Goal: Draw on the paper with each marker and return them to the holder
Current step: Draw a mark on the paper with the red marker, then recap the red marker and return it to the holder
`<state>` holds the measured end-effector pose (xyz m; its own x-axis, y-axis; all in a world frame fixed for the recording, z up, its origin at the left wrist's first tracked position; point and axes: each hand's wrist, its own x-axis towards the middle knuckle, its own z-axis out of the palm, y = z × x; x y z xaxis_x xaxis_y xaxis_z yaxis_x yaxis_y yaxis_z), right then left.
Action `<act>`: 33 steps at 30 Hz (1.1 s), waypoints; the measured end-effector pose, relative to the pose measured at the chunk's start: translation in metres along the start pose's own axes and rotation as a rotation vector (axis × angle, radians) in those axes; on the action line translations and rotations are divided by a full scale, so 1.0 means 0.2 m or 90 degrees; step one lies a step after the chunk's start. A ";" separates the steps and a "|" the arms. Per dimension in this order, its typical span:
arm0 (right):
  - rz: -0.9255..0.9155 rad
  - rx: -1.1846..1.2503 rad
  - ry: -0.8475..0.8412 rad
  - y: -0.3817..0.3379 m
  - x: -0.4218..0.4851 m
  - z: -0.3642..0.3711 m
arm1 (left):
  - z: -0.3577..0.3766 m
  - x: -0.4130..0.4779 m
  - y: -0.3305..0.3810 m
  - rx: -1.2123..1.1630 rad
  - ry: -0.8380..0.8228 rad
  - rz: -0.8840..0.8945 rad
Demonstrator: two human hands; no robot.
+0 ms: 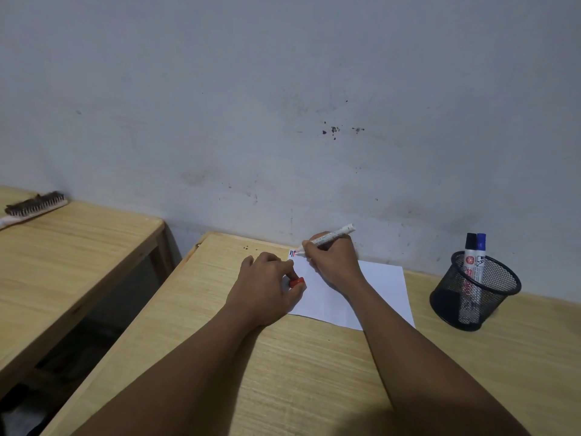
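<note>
A white sheet of paper (382, 289) lies on the wooden desk (314, 366) near the wall. My right hand (334, 262) grips a white marker (338, 233), its tip touching the paper's far left corner beside short blue and red strokes (292, 253). My left hand (267, 286) rests on the paper's left edge and pinches a red marker cap (297, 282). A black mesh holder (474, 294) stands to the right of the paper with a black-capped marker (470, 256) and a blue-capped marker (481, 256) upright in it.
A second wooden desk (72, 247) stands to the left across a dark gap, with a brush (34, 204) lying at its far end. A stained grey wall (283, 105) runs right behind both desks.
</note>
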<state>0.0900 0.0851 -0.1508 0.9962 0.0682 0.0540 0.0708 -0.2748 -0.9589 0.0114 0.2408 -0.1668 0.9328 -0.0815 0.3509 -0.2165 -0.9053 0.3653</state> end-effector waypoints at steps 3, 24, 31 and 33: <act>0.013 0.124 0.024 -0.05 0.00 -0.04 | -0.01 0.00 0.01 0.001 -0.009 -0.001; -0.154 0.144 0.065 -0.71 -0.78 -0.84 | -0.61 -0.03 0.86 -0.265 0.227 0.084; -0.187 0.107 0.074 -0.80 -0.95 -1.00 | -0.75 -0.08 1.10 -0.197 0.226 0.208; -0.183 0.122 0.097 -0.80 -0.99 -1.01 | -0.76 -0.09 1.16 -0.157 0.246 0.254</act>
<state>-0.1078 -0.0779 0.0481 0.9341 -0.0308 0.3557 0.3525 -0.0792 -0.9325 -0.0991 0.0962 0.0432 0.6041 -0.1958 0.7725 -0.6317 -0.7086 0.3144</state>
